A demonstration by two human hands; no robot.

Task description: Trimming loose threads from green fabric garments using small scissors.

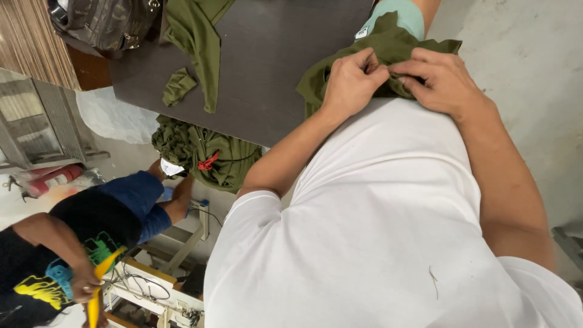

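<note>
My left hand (352, 79) and my right hand (443, 79) meet in front of my white shirt (388, 231). Both pinch a bunched fold of an olive green garment (388, 45), fingertips almost touching. The garment hangs over the near edge of a dark table (273, 67). It carries a small white label (362, 33) at its upper edge. A pale teal piece of cloth (398, 13) lies just beyond it.
More olive cloth (200, 42) and a small scrap (178, 86) lie on the table's left part, beside a dark bag (103, 21). A tied bundle of green garments (206, 155) sits beside the table. At left, a co-worker (85, 243) holds something yellow near a white sewing stand (152, 291).
</note>
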